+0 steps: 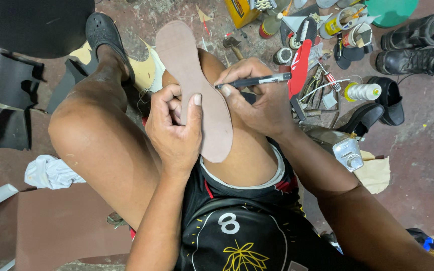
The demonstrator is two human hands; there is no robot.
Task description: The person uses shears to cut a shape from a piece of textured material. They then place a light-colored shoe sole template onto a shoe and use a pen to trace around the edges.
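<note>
On knee, centre: brown sole-shaped cutout (197,90) lies lengthwise, braced for marking.
Left hand (174,128): pinches cutout's 9 o'clock edge, steadying it.
Right hand (262,98): grips black pen (252,81), tip at 3 o'clock edge.

Black pen (257,81) tip hidden behind right hand's fingers (232,89). Brown sole-shaped leather piece (197,85) partly covered by left hand (174,128). Green round lid (390,10) cut off at top edge.

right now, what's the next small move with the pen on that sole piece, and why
Probably draw the pen along the sole piece's right edge. Its tip already sits at that edge in the right hand, while the left hand pins the piece against the knee, so it looks steady enough to mark.
</note>
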